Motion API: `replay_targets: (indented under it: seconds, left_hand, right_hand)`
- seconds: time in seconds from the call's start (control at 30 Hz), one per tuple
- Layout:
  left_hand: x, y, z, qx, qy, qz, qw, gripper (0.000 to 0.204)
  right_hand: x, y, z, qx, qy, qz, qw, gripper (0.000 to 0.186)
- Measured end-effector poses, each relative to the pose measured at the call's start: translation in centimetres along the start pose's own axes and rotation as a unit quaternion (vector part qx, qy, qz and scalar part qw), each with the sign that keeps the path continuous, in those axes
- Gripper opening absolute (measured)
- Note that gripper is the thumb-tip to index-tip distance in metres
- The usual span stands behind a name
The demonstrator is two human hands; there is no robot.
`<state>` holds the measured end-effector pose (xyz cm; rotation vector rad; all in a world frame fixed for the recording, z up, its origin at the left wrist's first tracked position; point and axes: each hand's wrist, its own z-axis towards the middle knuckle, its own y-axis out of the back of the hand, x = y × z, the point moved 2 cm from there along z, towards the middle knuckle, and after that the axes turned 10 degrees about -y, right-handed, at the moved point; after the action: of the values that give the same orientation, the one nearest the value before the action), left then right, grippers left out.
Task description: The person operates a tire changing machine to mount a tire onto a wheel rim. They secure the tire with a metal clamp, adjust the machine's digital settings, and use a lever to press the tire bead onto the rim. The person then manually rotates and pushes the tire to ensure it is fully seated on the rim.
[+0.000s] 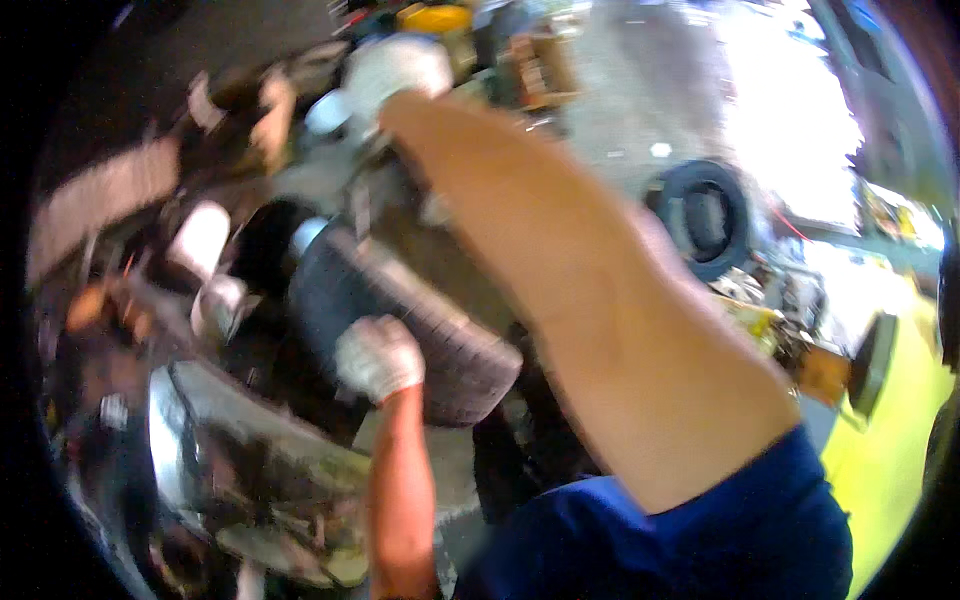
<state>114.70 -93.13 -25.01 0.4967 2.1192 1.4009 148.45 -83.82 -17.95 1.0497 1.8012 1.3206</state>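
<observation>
My left hand (378, 358), in a pale glove, has its fingers curled on a worn black tire (460, 378), which lies tilted at the lower middle. My right arm (590, 290), bare below a blue sleeve, stretches forward across the view to the top middle. Its hand is smeared by motion beside a pale round object (398, 65), so I cannot make out what it holds. Just beyond the tire are a small light-blue object (310, 233) and a blurred metal piece (360, 205).
Another tire (705, 215) lies on the grey floor (625, 90) at the right. Brown boxes (540, 70) stand at the top. Shiny curved metal (220, 440) and pale cylinders (200, 235) crowd the left. A yellow-green surface (895, 450) with clutter along it fills the right edge.
</observation>
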Motion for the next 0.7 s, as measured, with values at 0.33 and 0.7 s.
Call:
replay_targets:
  seconds: [0.33, 0.7]
  left_hand:
    - [4.5, -5.4, 1.7, -0.086, -0.086, 0.042, 0.992, 0.056]
    - [1.9, -7.1, -2.1, -0.080, -0.061, 0.089, 0.991, 0.063]
  right_hand:
    - [-2.3, -0.4, 3.0, -0.067, 0.063, 0.144, 0.985, 0.033]
    - [0.1, -1.1, 8.6, -0.119, 0.086, 0.166, 0.975, 0.029]
